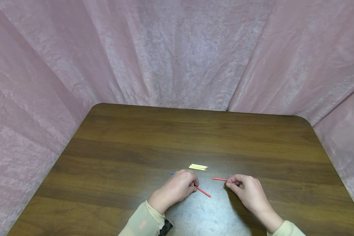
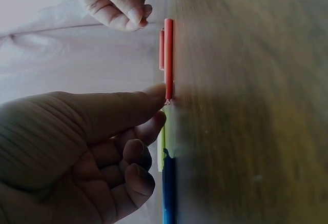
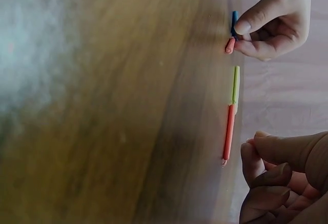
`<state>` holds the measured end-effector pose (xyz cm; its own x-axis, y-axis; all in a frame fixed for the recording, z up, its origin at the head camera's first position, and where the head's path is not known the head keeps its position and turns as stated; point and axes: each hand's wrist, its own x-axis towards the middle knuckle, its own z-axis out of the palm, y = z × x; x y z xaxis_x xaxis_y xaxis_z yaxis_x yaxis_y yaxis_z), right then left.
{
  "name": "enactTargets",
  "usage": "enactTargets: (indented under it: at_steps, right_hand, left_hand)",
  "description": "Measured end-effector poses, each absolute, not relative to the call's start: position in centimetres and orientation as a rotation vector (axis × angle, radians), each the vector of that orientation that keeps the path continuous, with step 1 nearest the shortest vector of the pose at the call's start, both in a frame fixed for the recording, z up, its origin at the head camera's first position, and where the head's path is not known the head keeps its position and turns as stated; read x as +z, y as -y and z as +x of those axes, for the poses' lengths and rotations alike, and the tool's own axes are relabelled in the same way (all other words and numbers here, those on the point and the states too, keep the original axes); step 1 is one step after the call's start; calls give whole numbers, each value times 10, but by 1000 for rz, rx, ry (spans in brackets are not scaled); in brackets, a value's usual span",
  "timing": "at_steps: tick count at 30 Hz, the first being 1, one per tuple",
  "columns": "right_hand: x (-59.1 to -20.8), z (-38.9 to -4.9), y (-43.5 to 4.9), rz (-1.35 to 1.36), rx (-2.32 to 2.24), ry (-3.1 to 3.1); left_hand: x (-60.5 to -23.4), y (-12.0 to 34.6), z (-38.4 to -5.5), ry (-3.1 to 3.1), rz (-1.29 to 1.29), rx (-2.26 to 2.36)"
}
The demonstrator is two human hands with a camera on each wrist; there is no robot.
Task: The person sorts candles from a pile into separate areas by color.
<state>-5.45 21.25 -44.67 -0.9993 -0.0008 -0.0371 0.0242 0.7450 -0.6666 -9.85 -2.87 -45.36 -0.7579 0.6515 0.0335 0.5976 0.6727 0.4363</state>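
Two thin red candles lie on the brown table. My left hand [image 1: 178, 186] pinches one end of the nearer red candle [image 1: 203, 192] between thumb and forefinger; the candle points to the right, toward me. Beside the end of the other red candle [image 1: 219, 179] is my right hand [image 1: 249, 191]. Its thumb and forefinger meet, and the right wrist view shows a small gap between them and that candle [image 3: 228, 131]. Yellow candles [image 1: 198, 167] lie together beyond the hands. Blue candles [image 1: 172, 174] show just past my left hand, which mostly hides them.
The wood-patterned table [image 1: 129, 137] has rounded far corners. Pink velvety curtains [image 1: 177, 55] hang behind it and at both sides. A black band [image 1: 166, 227] is at my left wrist, beside the pale sleeve [image 1: 143, 221].
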Motion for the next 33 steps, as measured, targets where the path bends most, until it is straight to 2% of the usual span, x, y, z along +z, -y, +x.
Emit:
enactTargets:
  at_steps: [33]
  right_hand:
    - [-445, -33, -214, 100, -1165, -2845]
  left_hand:
    - [-458, 27, -100, -2764, 1050, 653]
